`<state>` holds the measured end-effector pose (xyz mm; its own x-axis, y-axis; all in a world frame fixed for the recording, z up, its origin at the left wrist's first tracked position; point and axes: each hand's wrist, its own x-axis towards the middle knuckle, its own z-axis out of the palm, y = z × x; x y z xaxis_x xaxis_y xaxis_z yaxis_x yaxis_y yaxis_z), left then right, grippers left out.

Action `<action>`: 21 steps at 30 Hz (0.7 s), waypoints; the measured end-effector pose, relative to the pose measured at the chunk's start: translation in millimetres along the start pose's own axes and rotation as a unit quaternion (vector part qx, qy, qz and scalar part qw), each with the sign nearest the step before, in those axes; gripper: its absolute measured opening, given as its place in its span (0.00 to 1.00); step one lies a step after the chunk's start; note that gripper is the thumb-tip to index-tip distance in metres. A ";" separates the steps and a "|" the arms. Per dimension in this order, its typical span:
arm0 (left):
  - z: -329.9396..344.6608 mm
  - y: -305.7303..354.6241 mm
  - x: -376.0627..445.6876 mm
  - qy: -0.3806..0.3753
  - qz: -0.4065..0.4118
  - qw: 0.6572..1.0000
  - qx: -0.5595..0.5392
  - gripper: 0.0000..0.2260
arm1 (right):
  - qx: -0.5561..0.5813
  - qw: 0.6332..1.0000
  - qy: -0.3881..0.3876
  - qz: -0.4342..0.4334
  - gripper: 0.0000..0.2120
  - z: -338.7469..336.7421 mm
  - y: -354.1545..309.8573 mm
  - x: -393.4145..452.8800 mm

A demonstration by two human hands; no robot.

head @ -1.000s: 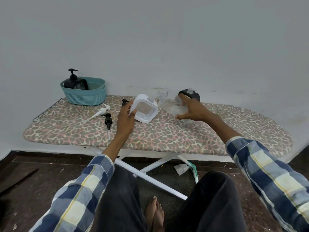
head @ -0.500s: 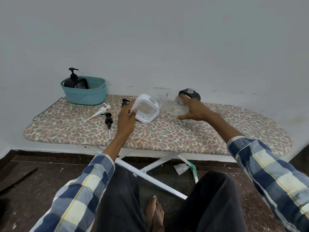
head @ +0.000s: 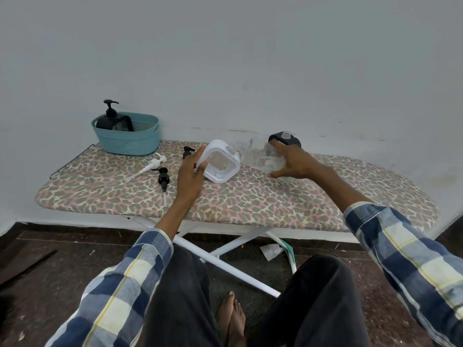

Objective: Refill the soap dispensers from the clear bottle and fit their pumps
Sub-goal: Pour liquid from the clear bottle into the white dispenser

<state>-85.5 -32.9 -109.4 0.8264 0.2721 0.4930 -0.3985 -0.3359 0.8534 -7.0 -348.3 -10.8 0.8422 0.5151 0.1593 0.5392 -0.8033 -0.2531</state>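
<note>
Tilting toward 2 o'clock, white dispenser (head: 220, 161) gripped by left hand (head: 191, 175); right hand (head: 292, 162) grasps clear bottle (head: 260, 160), neck pointing 9 o'clock.

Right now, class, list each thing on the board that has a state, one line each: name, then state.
White dispenser: tilted, pump off, held by the left hand.
Clear bottle: tipped, neck at the dispenser's mouth, gripped by the right hand.
Dark dispenser: upright, pump off.
Black dispenser: pump fitted, in the basket.
White pump: lying loose.
Black pump: lying loose.
</note>
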 end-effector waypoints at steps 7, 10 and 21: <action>0.4 0.1 1.7 -0.001 -0.006 1.000 0.008 0.20 | -0.029 1.000 -0.007 -0.007 0.49 -7.3 -3.1 -2.1; 0.1 -0.5 1.5 -0.001 -0.008 1.000 0.007 0.20 | -0.039 0.999 -0.012 0.002 0.50 -10.2 -4.4 -2.0; 2.1 -1.4 2.2 0.005 -0.026 1.000 0.012 0.19 | -0.068 0.998 -0.012 0.006 0.48 -18.4 -12.1 -2.9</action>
<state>-82.3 -33.7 -109.8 0.8412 0.2995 0.4502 -0.3452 -0.3435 0.8734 -15.9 -345.6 9.4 0.8491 0.5110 0.1337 0.5259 -0.8415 -0.1236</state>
